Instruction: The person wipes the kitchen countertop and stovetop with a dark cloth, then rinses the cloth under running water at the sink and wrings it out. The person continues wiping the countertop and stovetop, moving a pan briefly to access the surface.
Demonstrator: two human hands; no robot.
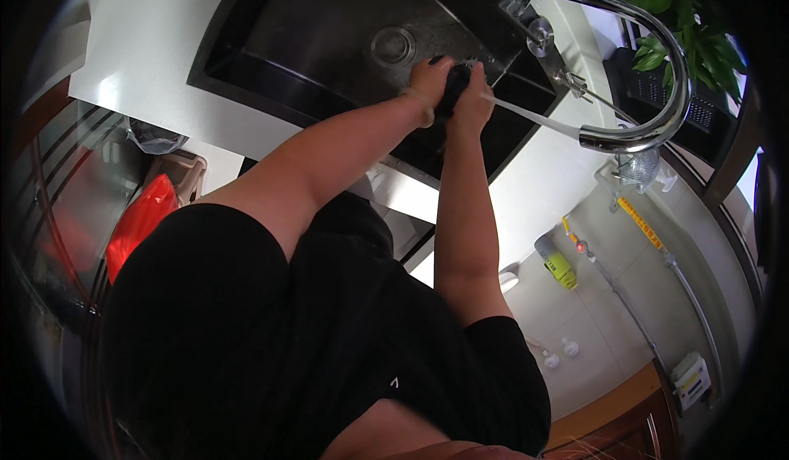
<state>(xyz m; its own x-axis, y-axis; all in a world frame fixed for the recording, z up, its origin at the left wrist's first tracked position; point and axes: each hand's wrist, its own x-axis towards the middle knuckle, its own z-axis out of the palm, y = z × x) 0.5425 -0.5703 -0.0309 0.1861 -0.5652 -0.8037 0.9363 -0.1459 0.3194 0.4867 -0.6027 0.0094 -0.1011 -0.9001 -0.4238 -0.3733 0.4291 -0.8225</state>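
Observation:
Over a black sink (296,90), both of my hands hold one dark, rounded object (457,84), too dark and covered to name. My left hand (429,81) wraps its left side, with a pale band on the wrist. On the other side my right hand (474,99) presses against it, fingers pointing up the picture. A stream of water (530,115) runs from the chrome gooseneck faucet (672,59) onto my right hand. Just left of the hands lies the round sink drain (393,45).
White countertop (142,41) borders the sink. A red plastic bag (145,219) hangs low at left, near a lined bin (157,134). Green leafy plants (684,34) stand beyond the faucet. A yellow-and-grey canister (556,262) and pipes (629,299) are along the right wall.

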